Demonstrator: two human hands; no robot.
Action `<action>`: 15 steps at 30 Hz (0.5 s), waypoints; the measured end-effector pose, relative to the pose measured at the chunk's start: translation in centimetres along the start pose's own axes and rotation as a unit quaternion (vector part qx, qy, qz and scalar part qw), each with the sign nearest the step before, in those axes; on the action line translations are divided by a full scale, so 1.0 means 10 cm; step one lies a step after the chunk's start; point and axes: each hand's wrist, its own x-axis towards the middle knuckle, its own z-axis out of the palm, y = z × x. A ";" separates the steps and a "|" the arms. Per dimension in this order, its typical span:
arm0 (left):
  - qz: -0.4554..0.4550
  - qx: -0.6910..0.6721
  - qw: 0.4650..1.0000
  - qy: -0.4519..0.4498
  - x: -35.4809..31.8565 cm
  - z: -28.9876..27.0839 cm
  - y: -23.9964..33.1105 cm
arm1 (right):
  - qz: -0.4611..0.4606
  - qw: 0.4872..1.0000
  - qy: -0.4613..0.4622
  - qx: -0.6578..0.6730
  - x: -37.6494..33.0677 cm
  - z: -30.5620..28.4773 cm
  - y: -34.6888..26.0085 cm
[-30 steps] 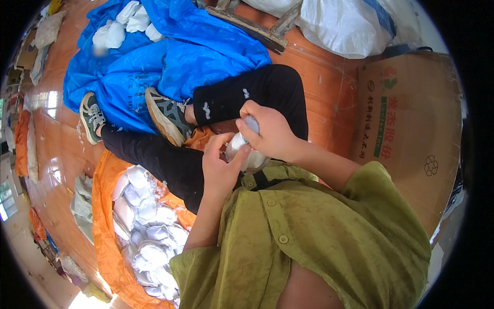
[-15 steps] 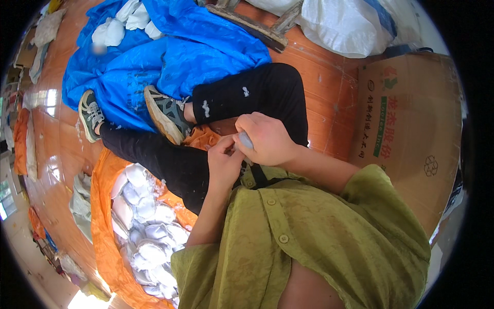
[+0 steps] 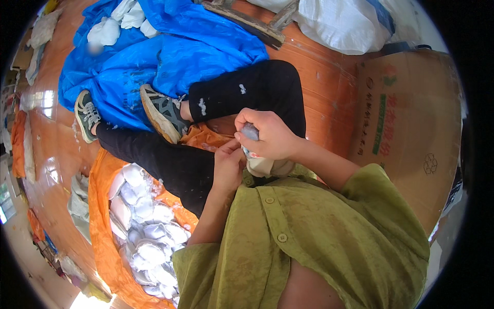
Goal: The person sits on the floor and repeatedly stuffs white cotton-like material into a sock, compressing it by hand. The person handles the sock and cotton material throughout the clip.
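Note:
In front of my waist, my right hand (image 3: pixel 270 133) is wrapped round a small grey-and-cream soft piece (image 3: pixel 265 166). Its rounded grey top shows between thumb and forefinger, and a cream part with a touch of red hangs below the hand. My left hand (image 3: pixel 228 164) sits close against its left side, fingers bent and pinched together at the edge; the fingertips are partly hidden. Left of my leg, an orange bag (image 3: pixel 98 206) lies open around many thin white and pale lilac curved pieces (image 3: pixel 149 232).
A blue plastic sheet or sack (image 3: pixel 121 74) spreads beyond my feet, with several white stuffed pieces (image 3: pixel 104 32) on it. At right stands a large cardboard box (image 3: pixel 406 118). A wooden frame (image 3: pixel 247 27) and a full white sack (image 3: pixel 337 26) are at the far side.
The soft piece has come further into view: its cream lower part now shows below my right hand. Both hands remain close together, slightly shifted.

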 end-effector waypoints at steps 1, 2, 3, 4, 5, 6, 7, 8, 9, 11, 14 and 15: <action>-0.007 -0.043 0.999 -0.017 0.01 0.01 -0.01 | 0.000 1.000 0.001 0.016 0.00 0.00 -0.01; -0.014 -0.087 0.996 -0.033 0.02 0.01 -0.01 | -0.001 1.000 0.001 0.031 0.00 -0.02 -0.03; -0.021 -0.097 0.994 -0.039 0.03 0.00 -0.02 | -0.003 0.999 0.002 0.048 0.01 -0.03 -0.06; -0.028 -0.108 0.993 -0.044 0.04 -0.01 -0.03 | 0.000 0.997 0.011 0.077 0.02 -0.04 -0.07; -0.035 -0.118 0.991 -0.049 0.05 -0.03 -0.04 | 0.003 0.994 0.021 0.105 0.02 -0.04 -0.09; -0.043 -0.130 0.989 -0.055 0.05 -0.01 -0.03 | 0.006 0.991 0.030 0.132 0.02 -0.05 -0.11; -0.052 -0.146 0.986 -0.053 0.04 0.02 -0.01 | 0.008 0.987 0.049 0.150 0.02 -0.06 -0.12; -0.061 -0.163 0.984 -0.050 0.01 0.07 0.02 | 0.010 0.983 0.067 0.168 0.02 -0.07 -0.14; -0.070 -0.178 0.980 -0.049 0.00 0.12 0.05 | 0.012 0.979 0.086 0.185 0.02 -0.07 -0.14; -0.077 -0.193 0.976 -0.068 0.02 0.14 0.07 | 0.055 0.924 0.138 0.352 0.03 -0.01 -0.10; -0.080 -0.196 0.975 -0.069 0.00 0.20 0.16 | 0.105 0.856 0.189 0.469 0.00 0.07 0.08; -0.072 -0.175 0.980 -0.066 0.01 0.18 0.17 | 0.115 0.853 0.198 0.469 -0.01 0.08 0.10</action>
